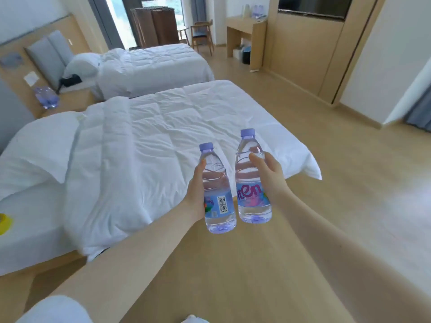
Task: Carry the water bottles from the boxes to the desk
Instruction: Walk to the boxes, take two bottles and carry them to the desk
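Bedroom — left hand (pixel 196 191), right hand (pixel 268 174) — curled round water bottles (pixel 253 201)

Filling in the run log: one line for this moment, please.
left hand grips left bottle | right hand grips right bottle | desk ahead

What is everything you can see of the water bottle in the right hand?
The right-hand bottle is clear ribbed plastic, seemingly full of water, with a pale purple screw cap and a blue-and-pink label bearing pink letters. It is held roughly upright in the air, seen against the wooden floor and the foot edge of the near bed. The right hand grips its upper body from the right side, thumb across the front. Nothing else plainly touches it.
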Motion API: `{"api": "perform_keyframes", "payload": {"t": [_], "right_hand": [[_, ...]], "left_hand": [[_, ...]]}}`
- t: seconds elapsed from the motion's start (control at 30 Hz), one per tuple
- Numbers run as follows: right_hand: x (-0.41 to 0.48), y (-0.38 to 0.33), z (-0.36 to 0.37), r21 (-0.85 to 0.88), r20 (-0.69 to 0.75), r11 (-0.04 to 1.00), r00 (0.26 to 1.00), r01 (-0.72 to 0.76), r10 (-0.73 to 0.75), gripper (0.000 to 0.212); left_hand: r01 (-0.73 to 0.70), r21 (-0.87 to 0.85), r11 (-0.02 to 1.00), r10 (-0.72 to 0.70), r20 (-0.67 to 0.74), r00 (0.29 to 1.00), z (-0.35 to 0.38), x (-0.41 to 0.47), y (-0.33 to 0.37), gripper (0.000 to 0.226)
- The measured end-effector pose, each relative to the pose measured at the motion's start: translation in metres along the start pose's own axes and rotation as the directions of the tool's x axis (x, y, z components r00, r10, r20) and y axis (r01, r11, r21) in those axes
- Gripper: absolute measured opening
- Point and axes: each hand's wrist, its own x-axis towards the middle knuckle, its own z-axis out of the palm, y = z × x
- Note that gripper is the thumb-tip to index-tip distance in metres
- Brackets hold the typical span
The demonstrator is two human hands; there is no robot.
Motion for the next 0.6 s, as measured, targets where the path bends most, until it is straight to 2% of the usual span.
{"api": "perform_keyframes", "payload": {"t": [0.13, 0.3, 0.4, 0.6], "right_hand": [[-0.001, 0.0, -0.059, 0.004, -0.153, 1.0, 0.988, -0.003, 0.004, 0.019], [0.009, 0.001, -0.115, -0.001, -0.306, 1.0, 0.952, -0.002, 0.002, 0.017], [0.027, 0.003, -0.138, 0.013, -0.383, 1.0, 0.924, -0.004, 0.009, 0.012], [0.096, 0.002, -0.168, -0.042, -0.477, 0.998, 0.879, -0.041, 0.016, 0.024]], "left_hand": [[0.057, 0.088, 0.994, -0.073, 0.181, 0.981, 0.054, 0.025, -0.013, 0.068], [0.071, 0.145, 0.987, -0.114, 0.313, 0.943, 0.112, 0.059, -0.028, 0.061], [0.095, 0.165, 0.982, -0.149, 0.359, 0.921, 0.141, 0.088, -0.035, 0.054], [0.132, 0.203, 0.97, -0.208, 0.425, 0.881, 0.192, 0.163, -0.021, 0.056]]}}
